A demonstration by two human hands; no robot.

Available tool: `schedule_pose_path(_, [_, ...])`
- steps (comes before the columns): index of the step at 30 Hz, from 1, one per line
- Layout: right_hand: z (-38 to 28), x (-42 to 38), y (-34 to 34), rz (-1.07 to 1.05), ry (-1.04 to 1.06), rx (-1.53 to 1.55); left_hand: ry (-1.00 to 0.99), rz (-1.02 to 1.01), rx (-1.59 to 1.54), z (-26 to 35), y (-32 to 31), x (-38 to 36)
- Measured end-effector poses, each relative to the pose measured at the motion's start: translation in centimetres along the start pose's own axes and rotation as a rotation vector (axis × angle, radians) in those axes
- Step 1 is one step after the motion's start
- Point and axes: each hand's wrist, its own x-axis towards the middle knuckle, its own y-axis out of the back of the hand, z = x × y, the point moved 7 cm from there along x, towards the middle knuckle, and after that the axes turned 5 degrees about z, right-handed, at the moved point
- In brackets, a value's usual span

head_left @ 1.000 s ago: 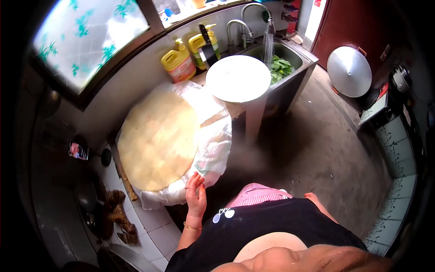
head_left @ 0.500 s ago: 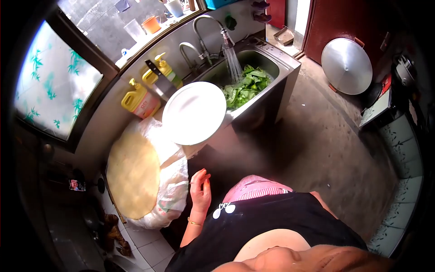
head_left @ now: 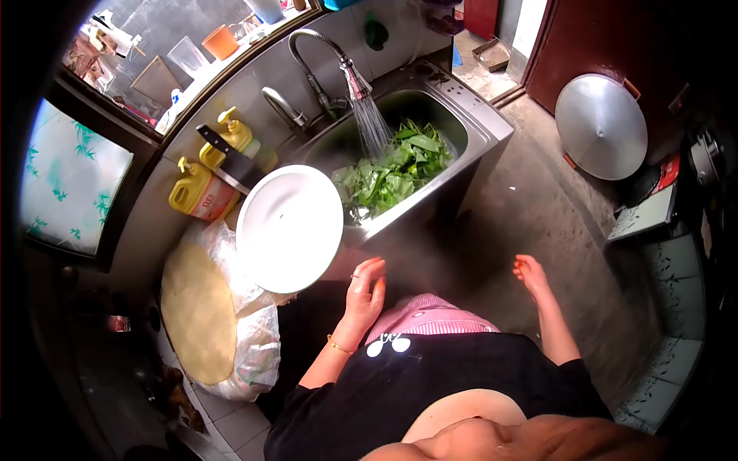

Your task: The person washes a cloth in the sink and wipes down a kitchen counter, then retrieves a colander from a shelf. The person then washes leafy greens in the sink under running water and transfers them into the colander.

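My left hand (head_left: 364,292) is in front of my waist, below the white round lid or plate (head_left: 290,229), touching nothing; its fingers are slightly bent, with the thumb apart. Off to the right, my right hand (head_left: 532,275) hangs over the floor, fingers loosely curled and apart, with nothing in it. Water runs from the spray faucet (head_left: 359,86) onto green leafy vegetables (head_left: 403,169) in the steel sink (head_left: 480,127). A large flat round of dough (head_left: 198,311) lies left of the white plate, beside crumpled clear plastic (head_left: 260,349).
Two yellow pump bottles (head_left: 201,192) and a black-handled cleaver (head_left: 231,160) stand against the wall left of the sink. A large metal lid (head_left: 601,127) leans at the right, near dark pans. An orange cup (head_left: 221,42) is on the windowsill.
My right hand has come into view on the right. My left hand has moved right and up. The view has shifted, so the sink and white plate appear further left.
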Motion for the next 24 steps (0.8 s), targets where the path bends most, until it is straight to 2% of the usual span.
schedule_pose_path(3, [-7.8, 3.5, -3.5, -0.127, 0.147, 0.000, 0.030, 0.029, -0.042, -2.2, -1.9, 3.7])
schedule_pose_path(5, [-13.6, 4.7, -5.7, -0.205, 0.184, 0.011, 0.064, 0.036, -0.053, -3.8, -3.1, 5.9])
schedule_pose_path(6, [-16.2, 5.4, -6.9, -0.235, 0.164, 0.029, 0.015, -0.003, -0.013, -4.7, -3.8, 6.8])
schedule_pose_path(10, [-26.3, 9.8, -11.9, -0.413, 0.395, -0.022, 0.088, 0.008, -0.044, -6.7, -5.3, 10.4])
schedule_pose_path(14, [-36.6, 11.6, -18.0, -0.597, 0.528, -0.011, 0.130, 0.045, 0.080, -8.1, -5.8, 13.0])
schedule_pose_path(17, [-42.1, 13.7, -23.0, -0.720, 0.637, -0.035, 0.137, 0.128, 0.190, -9.2, -6.1, 14.2])
schedule_pose_path(21, [-48.4, 16.2, -30.4, -0.854, 1.056, -0.183, 0.270, 0.255, 0.336, -12.6, -7.6, 14.5])
schedule_pose_path(24, [-49.7, 16.3, -35.3, -1.229, 1.107, -0.265, 0.435, 0.266, 0.604, -12.4, -8.5, 14.7])
